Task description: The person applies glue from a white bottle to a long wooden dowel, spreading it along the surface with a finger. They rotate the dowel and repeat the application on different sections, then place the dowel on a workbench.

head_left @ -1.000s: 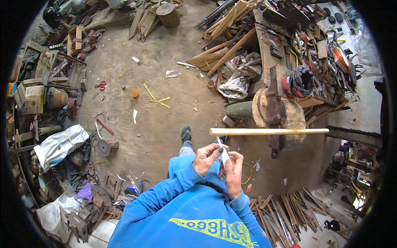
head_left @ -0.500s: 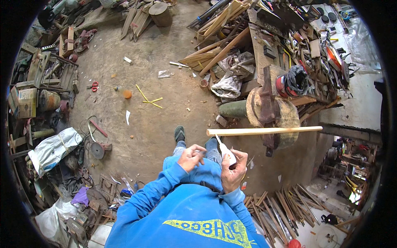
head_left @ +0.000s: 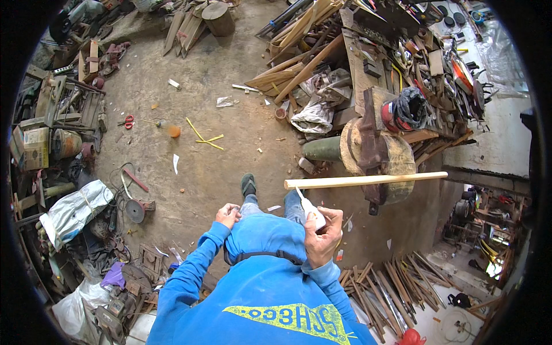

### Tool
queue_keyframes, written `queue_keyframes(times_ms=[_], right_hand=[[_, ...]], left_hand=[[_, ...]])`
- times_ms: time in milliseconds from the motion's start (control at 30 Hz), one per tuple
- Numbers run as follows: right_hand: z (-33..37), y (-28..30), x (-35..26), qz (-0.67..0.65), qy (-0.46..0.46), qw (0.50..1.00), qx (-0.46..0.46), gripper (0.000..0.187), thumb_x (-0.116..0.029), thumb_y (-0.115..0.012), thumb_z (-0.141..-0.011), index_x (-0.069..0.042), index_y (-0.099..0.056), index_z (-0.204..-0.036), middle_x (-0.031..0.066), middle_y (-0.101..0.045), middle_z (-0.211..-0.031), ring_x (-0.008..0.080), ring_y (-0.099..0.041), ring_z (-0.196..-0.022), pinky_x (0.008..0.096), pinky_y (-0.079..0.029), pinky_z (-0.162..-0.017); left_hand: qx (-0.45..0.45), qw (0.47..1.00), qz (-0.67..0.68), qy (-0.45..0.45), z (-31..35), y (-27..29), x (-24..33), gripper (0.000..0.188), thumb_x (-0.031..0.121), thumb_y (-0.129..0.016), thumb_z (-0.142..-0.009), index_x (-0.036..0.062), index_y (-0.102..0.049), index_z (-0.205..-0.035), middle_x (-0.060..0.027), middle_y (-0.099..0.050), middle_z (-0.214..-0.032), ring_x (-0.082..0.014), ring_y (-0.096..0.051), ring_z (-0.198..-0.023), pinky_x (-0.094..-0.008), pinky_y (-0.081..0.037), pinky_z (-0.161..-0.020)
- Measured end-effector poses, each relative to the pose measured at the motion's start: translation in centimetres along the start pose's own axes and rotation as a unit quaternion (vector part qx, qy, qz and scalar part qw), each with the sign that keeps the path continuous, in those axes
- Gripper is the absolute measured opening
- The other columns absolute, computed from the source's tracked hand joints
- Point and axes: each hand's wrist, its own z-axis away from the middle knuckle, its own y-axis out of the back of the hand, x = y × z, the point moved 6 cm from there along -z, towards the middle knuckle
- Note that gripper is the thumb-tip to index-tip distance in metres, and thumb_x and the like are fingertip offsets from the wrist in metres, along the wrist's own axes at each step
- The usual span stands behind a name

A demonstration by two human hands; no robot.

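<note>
My right hand [head_left: 325, 234] is wrapped round a white squeeze bottle [head_left: 308, 211] with a long thin nozzle. The nozzle tip sits at the near side of a pale wooden rod [head_left: 351, 181], close to its left end. That rod lies crosswise over a rusty iron vise [head_left: 374, 150] mounted on a thick log [head_left: 351, 141], its left end sticking out in the air. My left hand [head_left: 228, 214] is by my left thigh with its fingers curled together; whatever they may hold is too small to make out.
Beyond the vise stands a cluttered bench with a red bucket [head_left: 397, 115] lined in black plastic. Wood strips [head_left: 382, 293] lie behind my right side. On the floor are yellow strips [head_left: 202, 138], red scissors [head_left: 129, 121], an angle grinder [head_left: 137, 209] and a white sack [head_left: 77, 210].
My left hand has moved left, away from the bottle, to beside my left thigh. My right hand and the bottle have shifted slightly left, with the nozzle still at the rod's end.
</note>
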Motion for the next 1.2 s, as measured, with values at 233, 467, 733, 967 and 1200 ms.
queue_keyframes(times_ms=[233, 467, 733, 967, 1200], right_hand=[[-0.1, 0.3, 0.4, -0.004, -0.018, 1.0, -0.002, 0.025, -0.009, -0.065, -0.086, 0.002, -0.051, -0.103, 0.0118, -0.065, -0.078, 0.0099, -0.06, -0.07, 0.0249, -0.049, -0.058], [-0.8, 2.0, 1.5, -0.012, -0.026, 0.999, 0.026, 0.025, -0.009, -0.066, -0.086, 0.002, -0.051, -0.102, 0.0115, -0.063, -0.081, 0.0102, -0.06, -0.07, 0.0255, -0.049, -0.059], [-1.1, 2.4, 1.6, -0.003, -0.014, 1.0, -0.003, 0.025, -0.008, -0.066, -0.085, 0.001, -0.052, -0.104, 0.0122, -0.064, -0.079, 0.0098, -0.06, -0.07, 0.0259, -0.049, -0.058], [-0.9, 0.9, 0.7, 0.007, -0.003, 0.999, -0.04, 0.026, -0.008, -0.067, -0.085, 0.0, -0.052, -0.105, 0.014, -0.065, -0.079, 0.012, -0.063, -0.071, 0.0272, -0.051, -0.06], [-1.5, 3.5, 1.7, 0.003, 0.002, 1.0, 0.026, 0.024, -0.008, -0.066, -0.086, 0.002, -0.052, -0.103, 0.0125, -0.062, -0.078, 0.0115, -0.061, -0.07, 0.0274, -0.051, -0.06]], left_hand=[[-0.012, 1.0, 0.007, -0.01, 0.4, -1.1, 0.5, 0.025, 0.024, -0.054, -0.098, 0.0029, -0.063, -0.107, -0.0068, -0.069, -0.082, -0.0088, -0.06, -0.064, -0.0245, -0.049, -0.059], [-0.016, 1.0, 0.018, -0.002, 0.2, -2.2, 0.6, 0.026, 0.025, -0.052, -0.099, 0.0033, -0.063, -0.108, -0.0058, -0.068, -0.081, -0.0086, -0.06, -0.063, -0.0241, -0.049, -0.059], [-0.024, 0.999, 0.013, -0.019, 0.7, -3.7, 1.5, 0.027, 0.026, -0.052, -0.099, 0.003, -0.063, -0.109, -0.0066, -0.069, -0.082, -0.0087, -0.059, -0.064, -0.0242, -0.049, -0.06], [-0.016, 0.999, 0.022, -0.023, 0.9, -3.6, 1.7, 0.028, 0.026, -0.052, -0.099, 0.0028, -0.064, -0.108, -0.0065, -0.069, -0.081, -0.0091, -0.06, -0.064, -0.0247, -0.049, -0.06], [-0.007, 0.999, 0.007, -0.031, 0.9, -3.4, 1.2, 0.027, 0.025, -0.051, -0.099, 0.0036, -0.066, -0.106, -0.0063, -0.069, -0.08, -0.0093, -0.06, -0.062, -0.0249, -0.049, -0.058]])
